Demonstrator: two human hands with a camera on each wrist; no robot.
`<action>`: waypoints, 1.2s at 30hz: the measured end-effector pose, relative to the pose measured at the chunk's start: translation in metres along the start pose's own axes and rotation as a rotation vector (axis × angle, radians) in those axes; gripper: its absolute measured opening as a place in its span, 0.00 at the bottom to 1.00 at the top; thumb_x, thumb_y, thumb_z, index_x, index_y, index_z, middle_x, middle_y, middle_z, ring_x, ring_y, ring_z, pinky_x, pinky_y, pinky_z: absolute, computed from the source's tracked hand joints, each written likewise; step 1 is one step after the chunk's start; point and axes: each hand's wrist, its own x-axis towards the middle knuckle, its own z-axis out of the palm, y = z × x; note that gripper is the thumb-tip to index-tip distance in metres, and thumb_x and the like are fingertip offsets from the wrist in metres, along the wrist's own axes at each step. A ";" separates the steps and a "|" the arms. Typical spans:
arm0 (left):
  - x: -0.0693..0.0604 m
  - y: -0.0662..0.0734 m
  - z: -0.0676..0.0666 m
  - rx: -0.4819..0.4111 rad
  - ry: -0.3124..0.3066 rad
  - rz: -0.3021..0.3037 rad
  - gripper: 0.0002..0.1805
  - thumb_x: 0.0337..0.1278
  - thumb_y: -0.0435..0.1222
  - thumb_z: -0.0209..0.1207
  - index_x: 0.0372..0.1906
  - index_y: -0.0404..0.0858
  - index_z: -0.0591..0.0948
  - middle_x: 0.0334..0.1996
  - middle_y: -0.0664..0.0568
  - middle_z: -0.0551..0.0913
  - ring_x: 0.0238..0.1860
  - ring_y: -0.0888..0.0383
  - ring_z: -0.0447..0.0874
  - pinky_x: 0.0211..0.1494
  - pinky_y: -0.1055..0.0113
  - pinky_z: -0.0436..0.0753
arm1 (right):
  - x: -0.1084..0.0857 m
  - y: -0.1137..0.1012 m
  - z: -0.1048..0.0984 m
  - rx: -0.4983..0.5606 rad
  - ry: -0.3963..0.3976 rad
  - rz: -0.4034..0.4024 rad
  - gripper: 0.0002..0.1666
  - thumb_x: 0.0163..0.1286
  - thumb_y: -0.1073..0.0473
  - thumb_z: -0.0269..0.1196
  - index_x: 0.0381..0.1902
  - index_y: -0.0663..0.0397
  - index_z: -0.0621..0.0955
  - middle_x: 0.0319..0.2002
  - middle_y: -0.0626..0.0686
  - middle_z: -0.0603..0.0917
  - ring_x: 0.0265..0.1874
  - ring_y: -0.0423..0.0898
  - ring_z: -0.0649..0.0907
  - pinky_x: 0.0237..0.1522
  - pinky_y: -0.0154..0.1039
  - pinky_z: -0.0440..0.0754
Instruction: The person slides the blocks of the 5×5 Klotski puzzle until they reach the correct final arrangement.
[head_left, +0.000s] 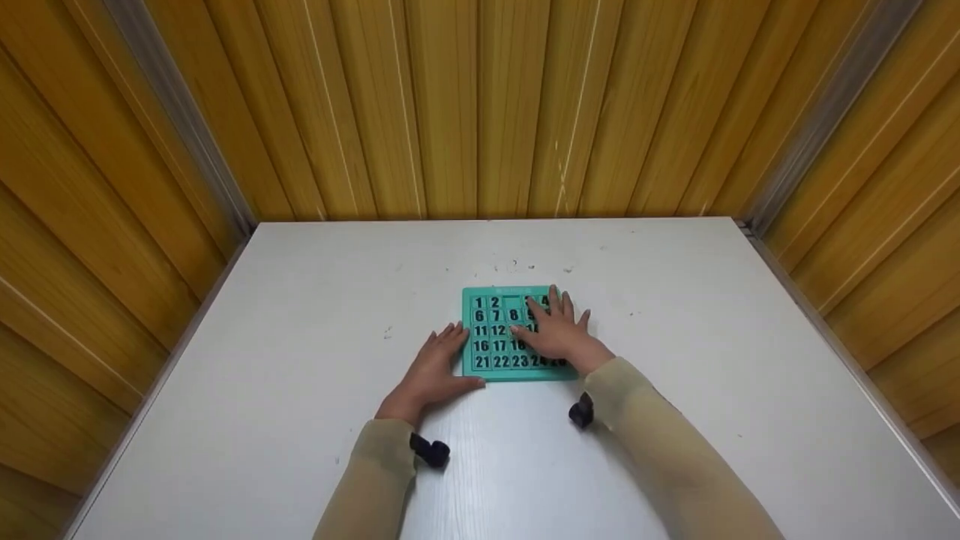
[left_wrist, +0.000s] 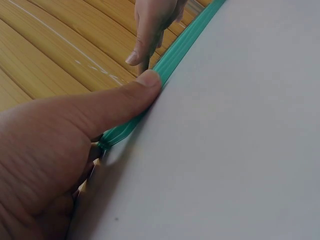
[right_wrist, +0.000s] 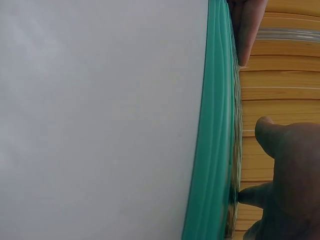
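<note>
A teal number slide puzzle [head_left: 514,373] lies flat on the white table, its black-numbered tiles in rows and one gap in the top row, between 2 and 3. My left hand [head_left: 433,375] holds its near left corner, the thumb [left_wrist: 127,100] against the front edge and the fingers along the left side. Over the right part of the tiles spreads my right hand [head_left: 561,334], a fingertip by the 3 tile, hiding several numbers. In the right wrist view, a finger of this hand [right_wrist: 297,170] touches the top face while the thumb stays raised.
The white table [head_left: 315,300] carries small dark marks, mostly behind the puzzle. Yellow wood-look panels [head_left: 442,112] close off the back and both sides, with grey metal posts [head_left: 180,112] in the corners. A small black device [head_left: 431,451] is strapped to each wrist.
</note>
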 end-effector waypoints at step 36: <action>0.001 -0.001 0.000 -0.012 0.008 0.023 0.54 0.50 0.52 0.75 0.79 0.36 0.63 0.81 0.41 0.61 0.84 0.45 0.51 0.89 0.49 0.44 | -0.010 0.021 -0.006 0.064 0.013 0.034 0.53 0.75 0.28 0.50 0.84 0.50 0.49 0.83 0.65 0.29 0.82 0.68 0.31 0.74 0.80 0.27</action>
